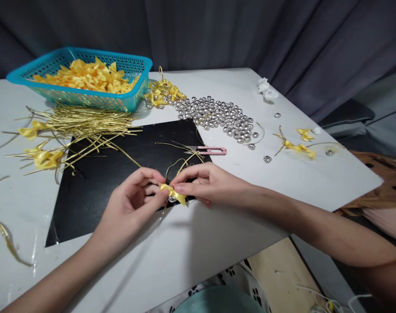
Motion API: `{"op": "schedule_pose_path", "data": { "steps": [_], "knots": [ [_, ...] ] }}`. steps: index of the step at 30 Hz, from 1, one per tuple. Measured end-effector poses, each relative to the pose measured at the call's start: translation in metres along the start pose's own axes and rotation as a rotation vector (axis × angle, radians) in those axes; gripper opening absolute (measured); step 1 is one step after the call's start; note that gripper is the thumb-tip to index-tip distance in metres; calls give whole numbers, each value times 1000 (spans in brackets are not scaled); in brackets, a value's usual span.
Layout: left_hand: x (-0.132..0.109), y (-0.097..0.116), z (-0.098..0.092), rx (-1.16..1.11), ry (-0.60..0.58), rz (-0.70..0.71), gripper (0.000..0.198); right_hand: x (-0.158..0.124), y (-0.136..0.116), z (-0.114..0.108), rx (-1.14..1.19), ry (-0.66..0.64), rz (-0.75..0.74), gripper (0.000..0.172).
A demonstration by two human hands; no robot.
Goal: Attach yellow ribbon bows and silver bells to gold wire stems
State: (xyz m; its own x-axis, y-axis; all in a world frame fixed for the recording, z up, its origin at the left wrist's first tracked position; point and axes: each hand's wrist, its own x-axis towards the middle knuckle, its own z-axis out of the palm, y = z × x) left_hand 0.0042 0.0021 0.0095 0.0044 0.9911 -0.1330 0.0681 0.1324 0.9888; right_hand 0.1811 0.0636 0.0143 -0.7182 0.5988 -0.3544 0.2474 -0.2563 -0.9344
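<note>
Both of my hands meet over the near edge of a black mat point(96, 182). My left hand point(132, 202) pinches a small yellow ribbon bow point(174, 193) with a silver bead under it. My right hand point(206, 182) pinches the same bow from the right, fingers closed. Thin gold wires point(184, 163) rise from the bow toward the back of the mat.
A blue basket point(132, 102) of yellow bows stands at the back left, with a heap of gold wires point(87, 124) in front of it. Silver beads point(220, 117) lie in a pile at the back, a pink snipper point(212, 151) beside the mat. Finished bows point(297, 145) lie to the right.
</note>
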Motion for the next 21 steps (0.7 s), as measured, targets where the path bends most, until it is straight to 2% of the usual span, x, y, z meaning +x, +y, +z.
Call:
{"op": "schedule_pose_path", "data": {
  "steps": [4,9,11,13,17,19,21],
  "knots": [
    [1,-2,0,16,9,-4,13,1,2,2,180,30,-22,23],
    [0,-1,-1,15,1,-34,13,-1,0,-3,471,-74,-33,11],
    [0,-1,-1,28,4,-42,13,-2,-5,-11,565,-24,-67,7],
    [0,0,-2,48,7,-42,13,-3,-11,-21,592,106,-90,6],
    [0,-2,-2,58,17,-51,14,-5,-19,-29,383,455,-229,10],
    [0,-2,-1,45,26,-59,15,-6,-18,-23,165,484,-294,15],
    [-1,-2,-1,32,31,-45,14,-6,-14,-12,-61,387,-249,21]
  ]
}}
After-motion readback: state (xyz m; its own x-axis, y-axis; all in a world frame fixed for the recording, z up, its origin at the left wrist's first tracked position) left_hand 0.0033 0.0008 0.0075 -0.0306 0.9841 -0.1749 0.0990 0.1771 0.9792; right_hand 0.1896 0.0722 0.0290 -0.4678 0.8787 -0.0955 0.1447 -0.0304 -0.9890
